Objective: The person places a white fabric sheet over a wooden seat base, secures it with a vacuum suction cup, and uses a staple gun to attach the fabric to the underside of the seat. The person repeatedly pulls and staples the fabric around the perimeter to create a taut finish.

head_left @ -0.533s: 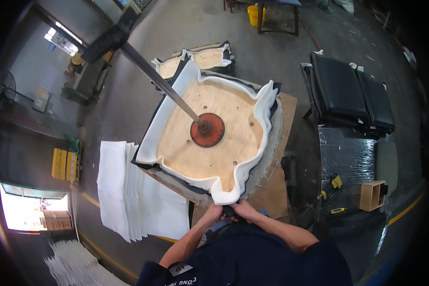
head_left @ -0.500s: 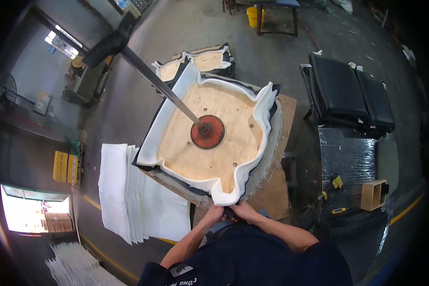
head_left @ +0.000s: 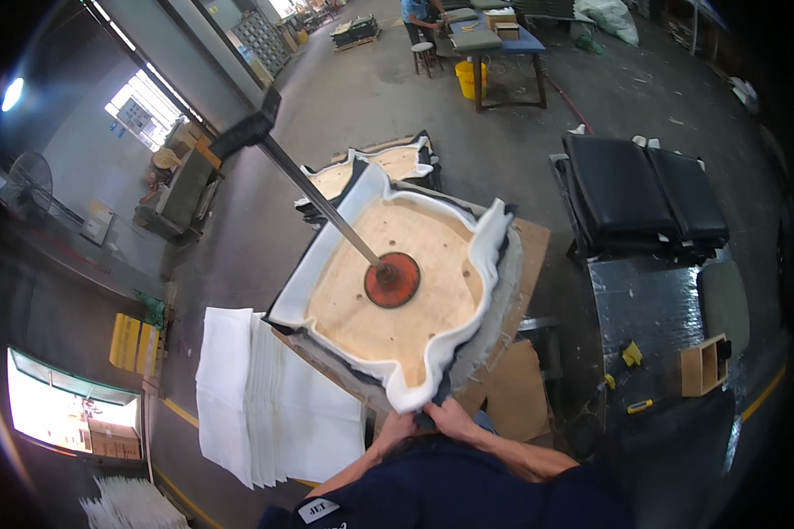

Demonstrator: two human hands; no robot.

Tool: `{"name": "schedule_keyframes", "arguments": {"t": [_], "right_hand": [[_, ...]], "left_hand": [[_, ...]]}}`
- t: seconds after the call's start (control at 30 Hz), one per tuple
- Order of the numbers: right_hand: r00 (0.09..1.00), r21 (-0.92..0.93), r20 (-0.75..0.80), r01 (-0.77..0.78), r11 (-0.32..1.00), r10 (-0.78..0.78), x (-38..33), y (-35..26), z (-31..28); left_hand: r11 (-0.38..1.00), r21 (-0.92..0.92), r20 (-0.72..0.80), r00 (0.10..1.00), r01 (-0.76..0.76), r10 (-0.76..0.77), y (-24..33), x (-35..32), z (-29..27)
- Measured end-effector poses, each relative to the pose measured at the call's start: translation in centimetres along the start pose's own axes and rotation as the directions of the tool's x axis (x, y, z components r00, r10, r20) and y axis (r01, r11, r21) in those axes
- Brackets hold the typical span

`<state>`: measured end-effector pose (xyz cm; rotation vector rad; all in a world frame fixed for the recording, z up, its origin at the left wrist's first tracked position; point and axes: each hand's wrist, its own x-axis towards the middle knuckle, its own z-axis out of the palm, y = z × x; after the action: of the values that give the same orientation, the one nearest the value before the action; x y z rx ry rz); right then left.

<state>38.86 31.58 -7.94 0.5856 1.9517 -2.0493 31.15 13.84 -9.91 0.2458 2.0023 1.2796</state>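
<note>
At the near corner of a padded seat, my left hand and my right hand are both closed on the edge of a black cover, side by side. The seat has a pale wooden board facing up, with white padding standing up around its rim and black cover material outside that. A round red press plate on a metal rod sits on the board's middle. My fingertips are partly hidden in the cover.
White sheets are stacked at the left. More padded boards lie beyond the seat. At the right are black cushions, a yellow-handled cutter and a small wooden box. A person stands by the far table.
My view has tilted up, so the seat appears lower and more of the far room shows. Both hands stay at the near corner with the cover in them.
</note>
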Motion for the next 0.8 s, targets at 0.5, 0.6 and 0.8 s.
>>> {"name": "schedule_keyframes", "arguments": {"t": [0.5, 0.6, 0.8], "right_hand": [[0.957, 0.103, 0.242, -0.188, 0.977, 0.159, 0.8, 2.4, 1.6], [0.888, -0.223, 0.122, -0.411, 0.884, 0.444, 1.4, 0.6, 1.8], [0.951, -0.161, -0.173, -0.284, 0.945, 0.257, 1.9, -1.4, 5.1]], "left_hand": [[0.758, -0.22, 0.444, 0.755, 0.614, -0.483, 0.4, 2.6, -6.0], [0.893, -0.005, 0.326, 0.845, 0.45, -0.424, 3.2, 2.4, -6.2], [0.996, 0.048, 0.36, 0.929, 0.08, -0.092, -3.4, 3.8, -7.9]]}}
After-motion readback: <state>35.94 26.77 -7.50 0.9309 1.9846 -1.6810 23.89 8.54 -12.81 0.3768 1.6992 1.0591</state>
